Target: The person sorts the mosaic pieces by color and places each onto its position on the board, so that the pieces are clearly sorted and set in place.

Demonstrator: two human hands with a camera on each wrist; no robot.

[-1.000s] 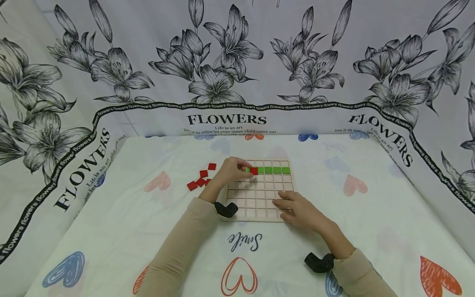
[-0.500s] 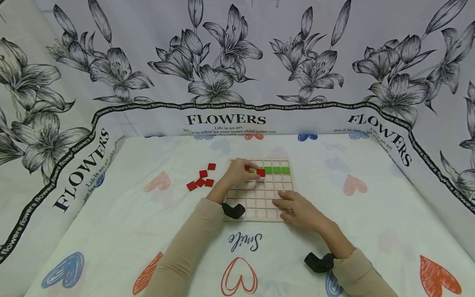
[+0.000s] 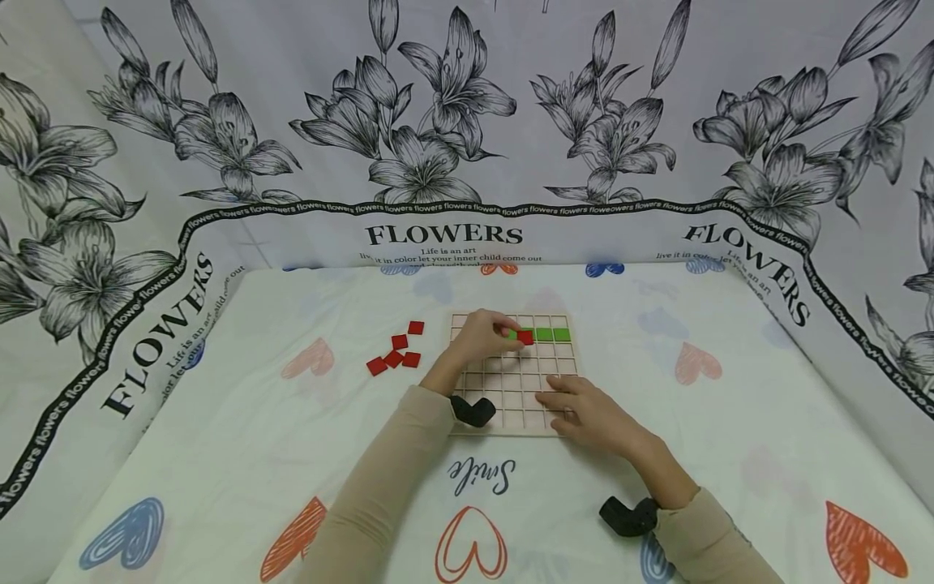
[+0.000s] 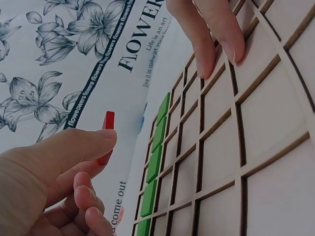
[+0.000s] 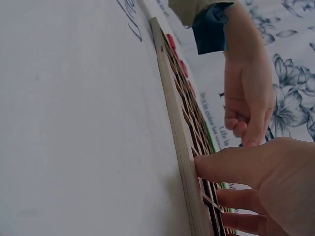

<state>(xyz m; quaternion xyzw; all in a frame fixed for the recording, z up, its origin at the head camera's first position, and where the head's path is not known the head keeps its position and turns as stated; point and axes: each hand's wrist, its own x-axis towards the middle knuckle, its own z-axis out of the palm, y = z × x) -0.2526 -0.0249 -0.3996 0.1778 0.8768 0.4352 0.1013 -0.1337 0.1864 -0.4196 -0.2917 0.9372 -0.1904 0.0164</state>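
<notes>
My left hand (image 3: pixel 483 335) pinches a small red square tile (image 3: pixel 525 337) between thumb and fingertips, over the far part of a wooden grid board (image 3: pixel 511 375). In the left wrist view that tile (image 4: pixel 110 121) stands edge-on, apart from the grid. A row of green tiles (image 3: pixel 552 334) fills cells near the board's far edge; the left hand hides part of this row. At the board's near right side rests my right hand (image 3: pixel 593 411), fingers spread and relaxed. In the right wrist view, its thumb lies at the board's rim (image 5: pixel 173 108).
Several loose red tiles (image 3: pixel 394 358) lie on the white heart-print cloth (image 3: pixel 241 422), left of the board. Black straps with bulky pieces (image 3: pixel 474 412) sit on both wrists. A flower-printed curtain (image 3: pixel 452 146) stands behind and along both sides of the table.
My left hand has moved rightward over the board with the red tile, uncovering more of the loose tiles and the board's left part. The right hand has stayed where it was.
</notes>
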